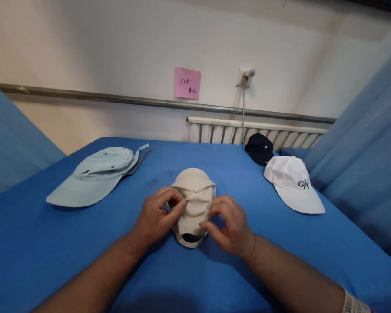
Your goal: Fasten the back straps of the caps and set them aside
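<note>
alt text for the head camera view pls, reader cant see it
A person's left hand and right hand touch a beige cap from both sides on a blue surface. A pale blue cap lies left; white and navy caps lie right. A pink handwritten note is on the wall behind.

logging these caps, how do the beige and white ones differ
The beige cap shows no lettering; the white cap bears dark letters. The beige cap's rear opening faces the viewer; the white cap's brim points to the near right. The left hand and right hand touch the beige cap; neither touches the white cap. Both rest on the blue surface.
</note>
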A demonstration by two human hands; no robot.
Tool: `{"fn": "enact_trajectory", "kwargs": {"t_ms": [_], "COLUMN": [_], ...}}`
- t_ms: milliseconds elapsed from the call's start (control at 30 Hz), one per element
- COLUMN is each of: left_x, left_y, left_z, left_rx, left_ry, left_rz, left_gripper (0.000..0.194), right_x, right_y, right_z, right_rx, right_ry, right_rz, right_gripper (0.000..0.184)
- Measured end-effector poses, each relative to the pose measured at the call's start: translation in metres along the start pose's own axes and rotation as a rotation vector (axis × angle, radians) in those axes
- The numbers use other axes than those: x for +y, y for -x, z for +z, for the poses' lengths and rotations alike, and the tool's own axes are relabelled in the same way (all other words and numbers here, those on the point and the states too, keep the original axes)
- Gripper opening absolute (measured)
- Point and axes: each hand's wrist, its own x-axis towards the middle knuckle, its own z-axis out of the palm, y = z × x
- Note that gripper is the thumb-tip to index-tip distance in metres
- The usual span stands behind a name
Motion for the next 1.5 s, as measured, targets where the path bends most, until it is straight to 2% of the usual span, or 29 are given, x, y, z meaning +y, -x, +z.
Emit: {"fn": "enact_trajectory", "kwargs": {"t_ms": [67,167,267,400,500,667,800,900,1000,1067,1133,1200,1300,1333,1400,1500], "left_x": [0.0,-0.001,-0.001,0.001,0.003,0.001,-0.004,-0.003,0.003,0.007,0.009,0.006,-0.003,-0.008,-0.015,-0.02], "left_y": [0.001,0.001,0.002,0.002,0.002,0.001,-0.002,-0.002,-0.001,0.0,0.001,0.001,-0.001,-0.002,-0.004,-0.006], "left_z": [0.001,0.001,0.001,0.001,0.001,-0.001,-0.007,-0.012,-0.014,-0.014,-0.013,-0.012,-0.012,-0.013,-0.014,-0.015], "left_rx": [-0.002,0.017,0.038,0.04,0.039,0.14,0.215,0.186,0.058,-0.02,-0.057,-0.039,0.067,0.105,0.152,0.15], "left_ry": [0.027,0.05,0.061,0.071,0.084,0.106,0.154,0.08,-0.059,-0.14,-0.166,-0.116,0.052,0.107,0.171,0.16], "left_rz": [-0.029,-0.045,-0.064,-0.087,-0.092,-0.159,-0.268,-0.201,-0.058,0.015,0.054,0.03,-0.115,-0.167,-0.241,-0.263], "left_gripper": [0.02,0.02,0.02,0.02,0.021,0.022,0.023,0.02,0.014,0.012,0.013,0.015,0.014,0.014,0.016,0.017], "right_x": [-0.009,-0.016,-0.018,-0.023,-0.026,-0.028,-0.029,-0.03,-0.03,-0.029,-0.023,-0.012,0.009,0.016,0.026,0.029], "right_y": [0.001,0.001,0.001,0.003,0.002,0.002,0.003,0.003,0.003,0.003,0.002,0.001,-0.002,-0.003,-0.005,-0.004], "right_z": [-0.003,-0.003,0.0,0.007,0.009,0.007,0.008,0.009,0.008,0.006,0.003,0.001,0.0,0.001,0.003,0.01], "right_rx": [-0.125,-0.283,-0.344,-0.316,-0.264,-0.287,-0.29,-0.257,-0.254,-0.234,-0.195,-0.12,0.034,0.049,-0.013,-0.203], "right_ry": [0.124,0.266,0.36,0.477,0.515,0.43,0.373,0.348,0.32,0.274,0.196,0.095,-0.025,-0.038,-0.028,0.028], "right_rz": [-0.112,-0.202,-0.264,-0.317,-0.366,-0.577,-0.627,-0.632,-0.626,-0.583,-0.466,-0.25,0.122,0.21,0.303,0.317], "right_gripper": [0.016,0.021,0.025,0.016,0.022,0.023,0.021,0.022,0.023,0.024,0.024,0.021,0.017,0.015,0.009,0.011]}}
